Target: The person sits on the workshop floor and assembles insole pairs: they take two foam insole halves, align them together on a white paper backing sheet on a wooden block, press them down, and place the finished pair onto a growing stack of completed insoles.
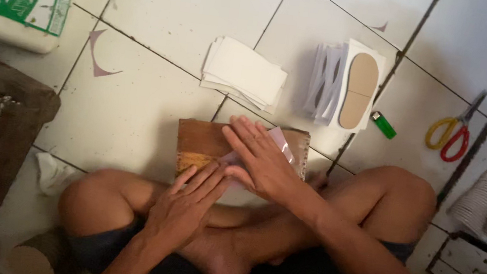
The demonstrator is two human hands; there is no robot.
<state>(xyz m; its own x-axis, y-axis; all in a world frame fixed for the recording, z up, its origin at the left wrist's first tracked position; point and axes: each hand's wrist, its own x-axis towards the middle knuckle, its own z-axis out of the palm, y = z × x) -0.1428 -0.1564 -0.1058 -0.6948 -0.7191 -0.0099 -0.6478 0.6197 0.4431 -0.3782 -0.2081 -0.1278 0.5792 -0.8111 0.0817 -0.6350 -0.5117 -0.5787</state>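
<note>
A flat brown wooden block [202,144] lies on the white tiled floor [166,10] before the person's crossed legs. Over its near left corner the left hand [186,201] rests, fingers [209,176] straight and flat, gripping nothing. Just right, the right hand [262,158] spreads flat on one pale translucent sheet [283,140], apparently pinning it to the block. Beyond the block: one stack of white rectangular cards [244,74], one tan sole-shaped cutout [358,98], one small green lighter [383,124], one pair of red-and-yellow-handled scissors [451,134].

One wooden board [199,141], one green lighter [383,124], one pair of scissors [451,134] (red and yellow handles), one sole-shaped cutout [358,98], two stacks of white sheets [244,74], two hands.
</note>
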